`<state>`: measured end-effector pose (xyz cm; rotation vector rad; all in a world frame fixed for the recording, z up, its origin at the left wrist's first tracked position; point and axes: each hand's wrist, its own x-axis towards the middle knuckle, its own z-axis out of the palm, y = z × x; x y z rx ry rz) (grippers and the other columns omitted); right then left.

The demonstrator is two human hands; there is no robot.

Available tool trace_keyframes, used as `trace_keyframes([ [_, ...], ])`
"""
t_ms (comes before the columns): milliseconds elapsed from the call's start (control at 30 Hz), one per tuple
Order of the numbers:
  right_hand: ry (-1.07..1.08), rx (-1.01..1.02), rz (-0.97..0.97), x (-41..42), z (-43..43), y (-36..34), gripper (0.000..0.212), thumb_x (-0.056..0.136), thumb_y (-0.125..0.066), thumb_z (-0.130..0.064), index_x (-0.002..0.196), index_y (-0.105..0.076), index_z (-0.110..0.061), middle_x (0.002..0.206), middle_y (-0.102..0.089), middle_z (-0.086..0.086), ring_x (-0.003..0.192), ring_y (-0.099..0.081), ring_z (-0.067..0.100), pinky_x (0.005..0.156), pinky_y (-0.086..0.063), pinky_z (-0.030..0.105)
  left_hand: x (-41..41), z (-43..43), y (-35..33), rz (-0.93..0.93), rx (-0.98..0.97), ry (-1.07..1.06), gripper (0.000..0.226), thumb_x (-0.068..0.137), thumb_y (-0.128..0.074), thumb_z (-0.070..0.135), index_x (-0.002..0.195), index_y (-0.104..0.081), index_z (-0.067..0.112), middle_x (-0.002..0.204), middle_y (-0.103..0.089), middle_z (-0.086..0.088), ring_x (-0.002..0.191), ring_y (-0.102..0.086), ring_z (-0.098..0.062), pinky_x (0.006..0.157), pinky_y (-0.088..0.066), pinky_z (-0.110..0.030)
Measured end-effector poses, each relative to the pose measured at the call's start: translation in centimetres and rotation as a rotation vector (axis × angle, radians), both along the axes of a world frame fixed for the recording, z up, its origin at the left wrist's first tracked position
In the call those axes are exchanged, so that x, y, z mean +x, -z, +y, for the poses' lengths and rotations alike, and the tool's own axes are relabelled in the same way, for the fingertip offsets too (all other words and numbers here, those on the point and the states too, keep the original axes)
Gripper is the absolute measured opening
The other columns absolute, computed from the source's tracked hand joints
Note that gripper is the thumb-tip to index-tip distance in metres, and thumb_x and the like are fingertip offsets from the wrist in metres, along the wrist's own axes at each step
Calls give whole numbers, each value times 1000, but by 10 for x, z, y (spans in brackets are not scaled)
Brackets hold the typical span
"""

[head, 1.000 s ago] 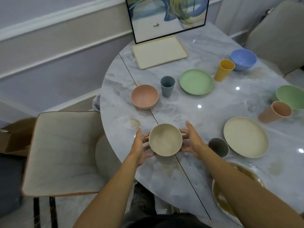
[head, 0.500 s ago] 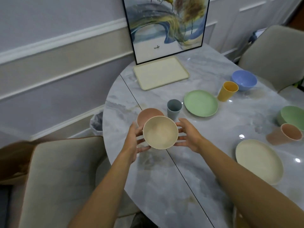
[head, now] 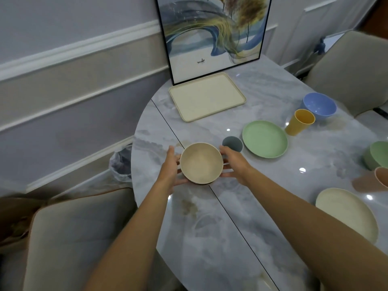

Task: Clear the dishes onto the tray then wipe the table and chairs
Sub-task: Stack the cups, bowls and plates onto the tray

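Observation:
I hold a beige bowl (head: 201, 163) between both hands above the marble table (head: 241, 217). My left hand (head: 171, 168) cups its left side and my right hand (head: 233, 162) its right side. The bowl hides the pink bowl that stood behind it. An empty cream tray (head: 206, 97) lies at the table's far end. Just right of my right hand stands a grey-blue cup (head: 232, 143), then a green plate (head: 265, 138), a yellow cup (head: 300, 122) and a blue bowl (head: 319, 105).
A green bowl (head: 376, 155), a tipped pink cup (head: 371, 181) and a cream plate (head: 346, 214) sit at the right. A framed painting (head: 214, 36) leans behind the tray. Beige chairs stand at the near left (head: 79, 238) and far right (head: 348, 70). A bin (head: 121, 162) is by the wall.
The beige bowl was lifted off the table and carried forward between both hands, now covering the pink bowl. The view has shifted toward the tray.

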<state>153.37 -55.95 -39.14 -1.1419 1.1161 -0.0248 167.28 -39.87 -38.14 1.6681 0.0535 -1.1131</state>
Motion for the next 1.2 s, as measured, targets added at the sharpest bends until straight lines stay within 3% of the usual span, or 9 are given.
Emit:
trace_keyframes([
  [100,14,2,43,9,0,6,44,100,-52,-50,121,-67,-14,117,-70,11,100,-69,26,78,-61,39,7,-6,5,18,42,40,60,104,-25,69,126,-61,27,120,-61,1,104,-62,-20,73,-62,-41],
  [200,45,-18,88,16,0,16,48,99,-50,-52,127,-62,-13,119,-69,9,97,-68,23,67,-59,34,10,-10,8,24,77,79,54,108,-22,62,118,-60,25,96,-59,5,82,-59,-11,57,-56,-31],
  [433,75,-21,151,22,1,23,51,98,-49,-55,127,-63,-15,126,-66,9,103,-66,22,62,-56,31,16,-15,23,68,103,88,51,107,-23,64,119,-58,28,98,-60,7,86,-59,-11,101,-53,-49],
  [533,54,-28,163,20,3,24,49,99,-48,-57,126,-63,-19,127,-65,9,109,-65,25,75,-58,35,13,-18,28,52,102,72,52,107,-26,64,125,-56,25,102,-63,4,90,-62,-15,105,-52,-50],
  [600,0,-46,188,15,3,23,51,100,-45,-60,128,-60,-20,129,-63,7,114,-62,27,89,-56,40,12,-18,31,28,118,110,64,106,-25,67,140,-55,22,123,-63,-2,110,-61,-23,108,-48,-50],
  [700,-41,-81,187,-7,0,19,54,102,-42,-61,136,-53,-20,128,-57,6,108,-62,26,92,-55,40,13,-20,38,-80,147,123,67,106,-26,66,152,-48,23,149,-52,-5,126,-51,-25,104,-42,-44],
  [933,-64,-218,93,-108,-19,-1,57,110,-22,-41,116,-73,-16,121,-63,11,101,-63,25,97,-53,44,-5,-18,40,-642,261,254,55,104,-40,53,151,-52,27,160,-43,-5,150,-29,-32,121,-29,-52],
  [1067,-192,-332,147,-176,-37,-13,41,101,-37,-50,113,-73,-32,127,-62,1,114,-61,22,101,-49,40,-38,-17,31,-918,294,373,62,93,-45,52,147,-55,23,158,-45,-6,147,-30,-31,119,-31,-52],
  [1200,-469,-587,335,-247,-46,-15,35,89,-60,-60,119,-64,-42,130,-57,-5,118,-56,19,100,-44,36,-77,-24,33,-1030,305,473,56,95,-56,46,145,-57,21,158,-46,-7,146,-33,-32,119,-30,-51],
])
